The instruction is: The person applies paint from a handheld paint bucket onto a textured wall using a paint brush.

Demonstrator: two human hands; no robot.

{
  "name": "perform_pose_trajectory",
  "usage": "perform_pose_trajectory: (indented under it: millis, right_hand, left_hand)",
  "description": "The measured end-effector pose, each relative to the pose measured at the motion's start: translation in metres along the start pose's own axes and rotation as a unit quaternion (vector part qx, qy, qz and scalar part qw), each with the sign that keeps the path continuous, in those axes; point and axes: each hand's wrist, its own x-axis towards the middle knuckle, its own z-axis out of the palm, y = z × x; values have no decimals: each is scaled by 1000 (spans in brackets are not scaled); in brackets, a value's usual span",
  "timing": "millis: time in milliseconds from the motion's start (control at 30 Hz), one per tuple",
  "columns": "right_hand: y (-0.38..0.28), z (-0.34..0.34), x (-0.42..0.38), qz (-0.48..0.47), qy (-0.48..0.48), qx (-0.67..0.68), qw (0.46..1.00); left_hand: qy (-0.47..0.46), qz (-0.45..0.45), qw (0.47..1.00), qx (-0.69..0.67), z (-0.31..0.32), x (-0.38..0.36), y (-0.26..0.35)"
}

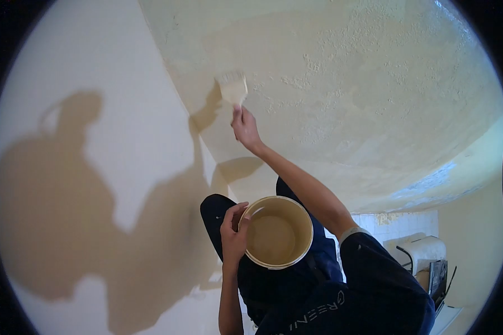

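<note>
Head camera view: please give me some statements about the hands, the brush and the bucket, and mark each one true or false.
1. The right hand holds a paintbrush against the rough ceiling. True.
2. The left hand hangs free and touches nothing. False: it grips the rim of the bucket.
3. The bucket holds a pale beige paint. True.
4. The bristles of the paintbrush are dipped in the bucket. False: they are up at the ceiling, well apart from the bucket.
5. A shadow of the person falls on the wall. True.
</note>
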Motion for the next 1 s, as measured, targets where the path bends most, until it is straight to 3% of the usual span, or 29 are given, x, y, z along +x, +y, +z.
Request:
perform_pose_trajectory:
  millis: [67, 100, 167, 233, 367, 467, 533, 567, 600, 633, 700, 767, 833, 933, 1000]
  right_hand:
    - [18, -9, -28, 107, -36, -24, 993]
    - [15, -11, -36, 106, -39, -23, 993]
    - [8, -14, -41, 54, -43, -11, 998]
    - [-18, -12, -22, -115, 5, -63, 991]
    - [-96, -5, 24, -127, 21, -10, 992]
    - [-68, 3, 38, -182, 81, -81, 977]
    - [-21, 13, 13, -106, 44, -97, 989]
    - [-28, 9, -5, 59, -12, -16, 998]
    - [-34, 2, -23, 225, -68, 63, 970]
    - [-30, -2, -33, 223, -70, 62, 970]
    - [-26, -3, -36, 205, -114, 46, 971]
    - [-64, -5, -29, 113, -123, 32, 985]
    - [-76, 6, 3, -70, -51, -18, 996]
    - [-103, 9, 34, -87, -15, -6, 996]
    - [-75, 8, 24, -84, -5, -27, 996]
  left_hand:
    - [8, 0, 1000, 1, -1, -6, -3]
    - [9, -4, 1000, -9, -3, -6, -6]
    - [10, -6, 1000, -23, -6, -4, -9]
    - [2, -7, 1000, -7, -7, -4, -10]
    - [-10, -11, 1000, -13, -3, -1, -6]
    - [-15, -4, 1000, -6, 0, 0, -1]
    - [-6, -20, 1000, -9, -1, 0, -5]
    - [-4, -15, 1000, -10, -2, 1, -5]
    - [-3, -16, 1000, -12, -2, 0, -5]
    - [-2, -18, 1000, -13, -2, -1, -6]
    - [-1, -14, 1000, 1, -4, 0, -4]
    - [0, -24, 1000, 13, -4, 0, -5]
    - [-6, -23, 1000, -4, -5, 1, -7]
    - [-11, -12, 1000, 9, -5, 2, -7]
    - [-11, -15, 1000, 2, -2, 2, -6]
